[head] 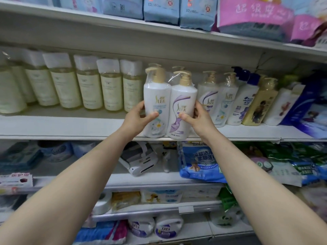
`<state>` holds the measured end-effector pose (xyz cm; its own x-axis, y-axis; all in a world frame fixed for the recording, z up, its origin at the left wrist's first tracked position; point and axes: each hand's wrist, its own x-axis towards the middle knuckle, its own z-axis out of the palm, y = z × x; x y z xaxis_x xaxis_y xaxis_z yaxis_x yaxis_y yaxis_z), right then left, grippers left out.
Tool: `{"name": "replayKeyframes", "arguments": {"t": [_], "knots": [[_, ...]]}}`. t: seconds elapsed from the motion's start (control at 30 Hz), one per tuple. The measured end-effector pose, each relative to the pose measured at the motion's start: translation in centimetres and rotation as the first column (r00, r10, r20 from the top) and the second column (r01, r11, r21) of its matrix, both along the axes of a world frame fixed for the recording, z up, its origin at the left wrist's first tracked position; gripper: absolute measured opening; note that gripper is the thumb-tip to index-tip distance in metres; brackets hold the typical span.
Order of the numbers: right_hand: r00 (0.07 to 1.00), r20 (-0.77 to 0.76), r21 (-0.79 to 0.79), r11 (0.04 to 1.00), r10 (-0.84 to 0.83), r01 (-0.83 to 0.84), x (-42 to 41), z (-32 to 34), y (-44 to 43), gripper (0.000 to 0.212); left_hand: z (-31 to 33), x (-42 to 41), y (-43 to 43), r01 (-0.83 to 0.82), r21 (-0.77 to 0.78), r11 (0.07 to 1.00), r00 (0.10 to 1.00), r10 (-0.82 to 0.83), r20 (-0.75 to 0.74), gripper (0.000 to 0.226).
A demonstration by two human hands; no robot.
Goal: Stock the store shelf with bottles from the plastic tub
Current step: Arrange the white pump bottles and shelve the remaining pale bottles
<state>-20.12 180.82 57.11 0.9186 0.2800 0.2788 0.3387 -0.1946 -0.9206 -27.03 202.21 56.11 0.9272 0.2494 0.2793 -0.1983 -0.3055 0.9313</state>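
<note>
Bottle twin-pack (168,99) at shelf (70,127) edge | left grip (139,119) clasps its left side | right grip (198,119) clasps its right

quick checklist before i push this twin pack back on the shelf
1. Grip of the left hand on the twin pack: ok.
2. Grip of the right hand: ok.
3. Pack upright, labels outward: ok.
4. Base well onto the shelf: not ok, at the front edge.
5. Room behind the pack: cannot tell, hidden.
6. Gap to the matching pack on the right: cannot tell, right hand covers it.
</note>
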Motion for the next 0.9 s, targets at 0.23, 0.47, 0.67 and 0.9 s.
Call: {"name": "replayKeyframes", "arguments": {"t": [0.23,0.47,0.67,0.9], "knots": [[0.984,0.134,-0.098,0.986,-0.120,0.134,-0.6,-0.5,0.7,0.057,-0.9,0.0,-1.3,-0.138,0.051,0.989,0.988,0.134,0.082,0.039],[0.926,0.306,-0.231,0.926,-0.223,0.299,-1.5,-2.6,0.9,0.081,-4.1,-1.0,-3.5,-0.382,0.334,0.862,0.920,0.318,0.231,0.098],[0.927,0.287,-0.217,0.926,-0.242,0.309,-1.1,-3.0,1.0,0.082,-5.0,-1.1,-2.7,-0.336,0.304,0.891,0.938,0.288,0.194,0.103],[0.832,0.459,-0.190,0.881,-0.311,0.434,-2.4,-3.2,1.2,0.088,-5.1,-1.2,-2.2,-0.366,0.405,0.838,0.913,0.240,0.329,0.104]]}}
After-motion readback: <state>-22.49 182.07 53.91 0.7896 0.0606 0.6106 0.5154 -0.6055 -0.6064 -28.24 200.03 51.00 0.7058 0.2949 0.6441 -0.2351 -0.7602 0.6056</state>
